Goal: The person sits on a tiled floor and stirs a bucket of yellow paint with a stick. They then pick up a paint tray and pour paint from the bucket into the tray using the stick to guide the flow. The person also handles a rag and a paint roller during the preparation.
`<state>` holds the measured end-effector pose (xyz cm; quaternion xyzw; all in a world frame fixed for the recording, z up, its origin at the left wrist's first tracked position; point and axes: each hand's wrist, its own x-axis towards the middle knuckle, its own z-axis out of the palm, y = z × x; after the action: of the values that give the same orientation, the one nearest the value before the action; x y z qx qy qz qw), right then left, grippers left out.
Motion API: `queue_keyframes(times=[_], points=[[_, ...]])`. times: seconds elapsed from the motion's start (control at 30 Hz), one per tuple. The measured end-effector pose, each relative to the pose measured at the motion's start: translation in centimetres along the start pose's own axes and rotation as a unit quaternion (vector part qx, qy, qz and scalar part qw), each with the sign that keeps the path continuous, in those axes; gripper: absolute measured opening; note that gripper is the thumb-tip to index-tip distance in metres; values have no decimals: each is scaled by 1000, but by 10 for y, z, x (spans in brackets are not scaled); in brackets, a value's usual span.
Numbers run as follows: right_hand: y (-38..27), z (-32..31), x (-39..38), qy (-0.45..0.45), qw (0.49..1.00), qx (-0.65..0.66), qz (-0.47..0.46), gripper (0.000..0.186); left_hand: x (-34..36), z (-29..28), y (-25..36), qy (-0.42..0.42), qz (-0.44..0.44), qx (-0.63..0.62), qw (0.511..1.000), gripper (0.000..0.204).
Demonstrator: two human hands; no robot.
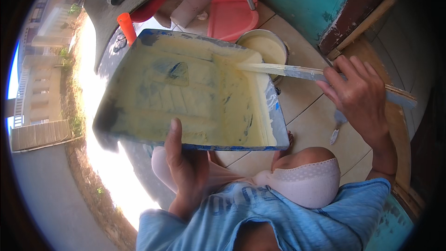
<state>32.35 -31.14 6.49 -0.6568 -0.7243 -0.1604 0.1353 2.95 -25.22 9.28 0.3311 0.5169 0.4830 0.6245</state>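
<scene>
My left hand [185, 169] grips the near edge of a paint tray [277, 118], its thumb up over the rim and its other fingers hidden underneath. The tray is held up in front of me, coated with pale yellow paint, with blue and grey smears on its rim. My right hand [355, 95] is closed around a flat wooden stick [302, 71] smeared with paint. The stick's left end touches the yellow paint at the tray's right side. Just behind the tray's far right corner stands a round bucket [286, 55] of pale yellow paint, partly covered by the tray.
A red dustpan [232, 15] lies on the tiled floor [304, 107] beyond the bucket. An orange tube-shaped thing [126, 25] stands at the far left. A paint-smeared brush [335, 130] lies below my right hand. A teal wall [302, 0] and a brown post rise at the far right.
</scene>
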Motion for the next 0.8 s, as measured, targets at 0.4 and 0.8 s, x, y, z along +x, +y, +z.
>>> queue_keyframes(times=[0.4, 0.8], points=[[-4, -32, -3, -17, 999, -16, 25, 28, -2, 3, 7, -85, -3, 26, 996, 73], [32, -20, -8, 14, 996, 22, 83, 26, -3, 3, 11, -57, -20, 46, 997, 71]])
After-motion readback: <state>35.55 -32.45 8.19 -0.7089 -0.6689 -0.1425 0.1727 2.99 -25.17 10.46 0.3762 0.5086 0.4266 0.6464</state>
